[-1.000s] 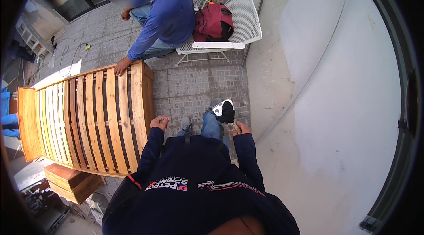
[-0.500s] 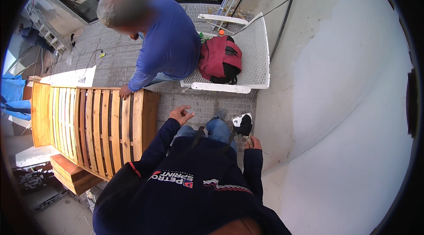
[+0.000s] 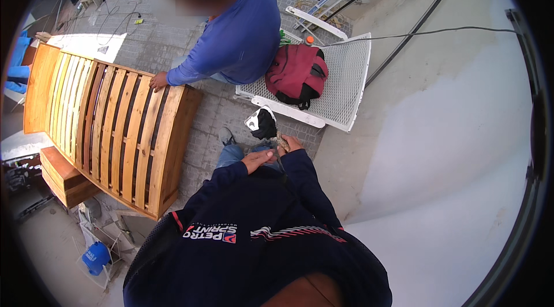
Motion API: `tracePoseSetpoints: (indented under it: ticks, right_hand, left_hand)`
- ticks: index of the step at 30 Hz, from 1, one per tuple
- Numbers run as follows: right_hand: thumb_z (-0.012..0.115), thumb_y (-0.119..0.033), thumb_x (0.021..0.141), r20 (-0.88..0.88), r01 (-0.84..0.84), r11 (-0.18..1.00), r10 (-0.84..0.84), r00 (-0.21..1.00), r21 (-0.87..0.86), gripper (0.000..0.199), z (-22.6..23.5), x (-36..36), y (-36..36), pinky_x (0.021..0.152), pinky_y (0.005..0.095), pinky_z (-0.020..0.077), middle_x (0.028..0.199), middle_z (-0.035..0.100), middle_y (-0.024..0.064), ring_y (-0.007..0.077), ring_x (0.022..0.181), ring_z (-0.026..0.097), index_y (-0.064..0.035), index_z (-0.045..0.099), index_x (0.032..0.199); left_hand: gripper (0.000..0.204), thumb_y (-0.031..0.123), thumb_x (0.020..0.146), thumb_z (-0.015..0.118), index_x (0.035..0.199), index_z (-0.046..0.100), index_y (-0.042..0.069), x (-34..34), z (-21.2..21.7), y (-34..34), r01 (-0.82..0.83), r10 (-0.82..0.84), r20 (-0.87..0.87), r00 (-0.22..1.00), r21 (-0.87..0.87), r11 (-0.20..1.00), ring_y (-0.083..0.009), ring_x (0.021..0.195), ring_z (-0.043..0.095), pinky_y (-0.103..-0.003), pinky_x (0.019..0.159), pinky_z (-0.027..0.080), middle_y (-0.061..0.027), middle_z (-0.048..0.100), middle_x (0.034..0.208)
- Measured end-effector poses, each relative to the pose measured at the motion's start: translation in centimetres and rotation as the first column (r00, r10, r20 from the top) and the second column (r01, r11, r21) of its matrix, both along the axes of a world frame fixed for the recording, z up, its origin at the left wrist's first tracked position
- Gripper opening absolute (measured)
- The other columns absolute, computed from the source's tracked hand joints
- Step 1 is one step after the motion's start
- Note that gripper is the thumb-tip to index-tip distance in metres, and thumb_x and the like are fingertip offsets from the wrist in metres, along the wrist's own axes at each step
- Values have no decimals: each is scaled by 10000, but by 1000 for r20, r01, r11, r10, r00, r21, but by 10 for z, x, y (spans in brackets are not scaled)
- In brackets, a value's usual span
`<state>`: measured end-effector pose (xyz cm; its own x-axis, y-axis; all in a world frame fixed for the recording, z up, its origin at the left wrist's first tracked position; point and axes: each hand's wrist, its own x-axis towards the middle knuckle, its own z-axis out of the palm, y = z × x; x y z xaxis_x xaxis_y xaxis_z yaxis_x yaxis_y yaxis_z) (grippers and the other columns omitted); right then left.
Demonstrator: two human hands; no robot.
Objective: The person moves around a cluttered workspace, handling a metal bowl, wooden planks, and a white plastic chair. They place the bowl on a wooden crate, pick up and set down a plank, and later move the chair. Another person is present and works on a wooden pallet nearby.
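My left hand (image 3: 259, 160) lies flat on my thigh, fingers stretched over the blue jeans. My right hand (image 3: 290, 144) is curled by my right knee, just below my black-and-white shoe (image 3: 263, 124); a thin dark cord (image 3: 281, 165) runs down from it, and whether it grips the cord is unclear. My grey shoe (image 3: 225, 135) stands on the paving to the left. A person in a blue long-sleeved shirt (image 3: 242, 30) bends in front of me, one hand (image 3: 157, 81) resting on the top edge of a slatted wooden bench (image 3: 115, 128).
A white mesh chair (image 3: 346, 82) holds a red backpack (image 3: 295, 73) right ahead. A pale wall (image 3: 450, 151) runs along my right. A wooden box (image 3: 62, 174) and a blue cap (image 3: 95, 256) sit at lower left, with cables on the far paving.
The view has swung closer to the other person and the chair. My left hand has dropped from in front of me onto my thigh; my right hand stays by the knee.
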<state>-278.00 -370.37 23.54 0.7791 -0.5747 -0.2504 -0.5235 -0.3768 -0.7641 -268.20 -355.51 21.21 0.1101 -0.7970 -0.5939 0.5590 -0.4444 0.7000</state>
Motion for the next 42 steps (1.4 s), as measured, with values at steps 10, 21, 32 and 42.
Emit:
tracePoseSetpoints:
  ticks: [10,21,32,42]
  right_hand:
    - [565,-103,687,42,-452,890,455,890,-64,365,-17,111,80,787,376,434,984,504,134,329,918,519,-72,522,1048]
    - [617,-168,683,244,-678,709,635,733,193,389,-27,153,91,774,353,446,944,540,141,306,912,537,-49,519,1040]
    - [723,-284,597,-5,-29,918,30,1000,-395,568,-63,142,-178,872,423,331,1068,454,116,307,1029,421,-92,497,1081]
    - [770,-481,512,-470,146,977,-202,860,-153,831,-122,178,-271,842,343,411,985,548,187,294,910,547,47,471,1080]
  left_hand:
    - [288,393,796,595,903,581,125,49,7,58,-665,721,-96,686,319,676,-87,781,535,-250,665,418,33,573,844]
    - [242,395,780,606,825,559,161,58,2,77,-842,919,68,389,431,325,-48,716,443,-245,648,333,59,500,735]
    - [343,426,796,558,1040,535,187,3,3,79,-870,959,136,247,467,158,-59,905,452,-298,804,256,82,548,996]
    - [254,393,819,544,978,535,196,-38,19,80,-900,983,148,111,434,37,-24,741,461,-218,672,314,94,574,923]
